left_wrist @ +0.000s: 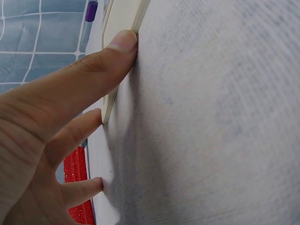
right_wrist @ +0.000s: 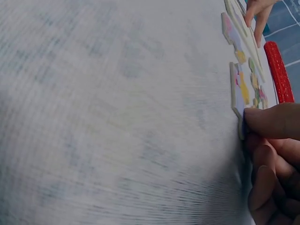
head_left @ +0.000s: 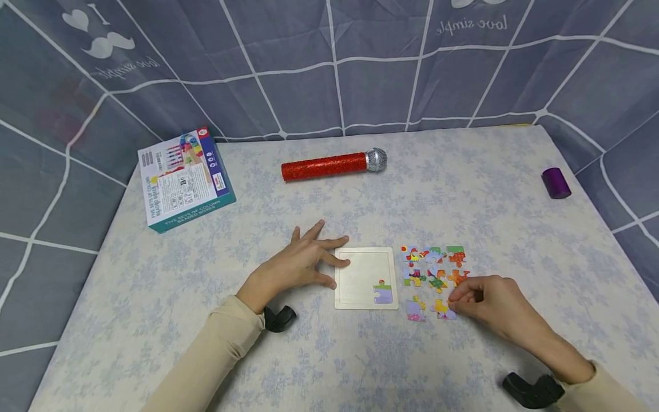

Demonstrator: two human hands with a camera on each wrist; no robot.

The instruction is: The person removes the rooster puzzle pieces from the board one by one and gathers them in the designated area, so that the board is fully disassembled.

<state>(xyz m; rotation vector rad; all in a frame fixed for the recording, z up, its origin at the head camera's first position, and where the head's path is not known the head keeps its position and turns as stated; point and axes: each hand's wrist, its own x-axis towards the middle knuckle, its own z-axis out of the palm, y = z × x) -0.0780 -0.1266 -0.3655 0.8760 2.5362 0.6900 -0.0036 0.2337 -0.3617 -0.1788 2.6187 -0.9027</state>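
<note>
On the table a shallow square puzzle tray [head_left: 360,280] holds one purple and green jigsaw piece [head_left: 383,295] in its lower right corner. My left hand [head_left: 304,260] rests spread at the tray's left side, and its thumb [left_wrist: 124,41] touches the edge. To the right of the tray, several colourful loose pieces [head_left: 436,280] lie in rough rows. My right hand [head_left: 496,303] has its thumb and fingers pinched at the right edge of a purple and yellow puzzle piece [head_left: 441,309] in the nearest row. That piece also shows under the thumb in the right wrist view.
A red glittery microphone [head_left: 324,167] with a silver head lies beyond the tray. At the back left is a teal and white box [head_left: 185,177]. A purple cylinder [head_left: 556,183] lies near the right edge. Grey checked curtains [head_left: 309,91] hang round the patterned tablecloth [head_left: 329,360].
</note>
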